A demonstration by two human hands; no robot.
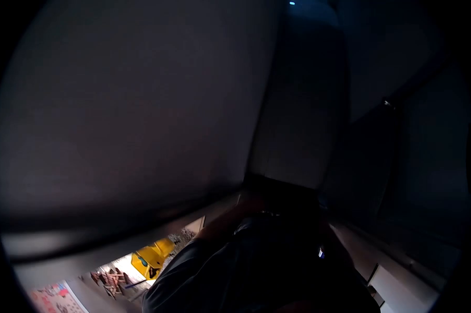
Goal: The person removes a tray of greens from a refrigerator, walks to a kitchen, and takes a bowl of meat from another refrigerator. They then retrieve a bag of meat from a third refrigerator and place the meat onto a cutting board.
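Observation:
The view is very dark. My dark clothing (219, 266) fills the bottom centre, and a bare forearm on the left reaches up toward a black recess. At its end my left hand (252, 204) is only a dim shape beside the lower edge of a large grey panel (131, 104). Its fingers, and anything in them, are lost in shadow. I cannot make out my right hand anywhere.
A narrow dark upright panel (298, 115) stands at the centre. At lower left are a yellow object (152, 258), a heap of reddish-brown pieces (111, 281) and a pink printed sheet (58, 300). A pale surface (402, 287) lies at lower right.

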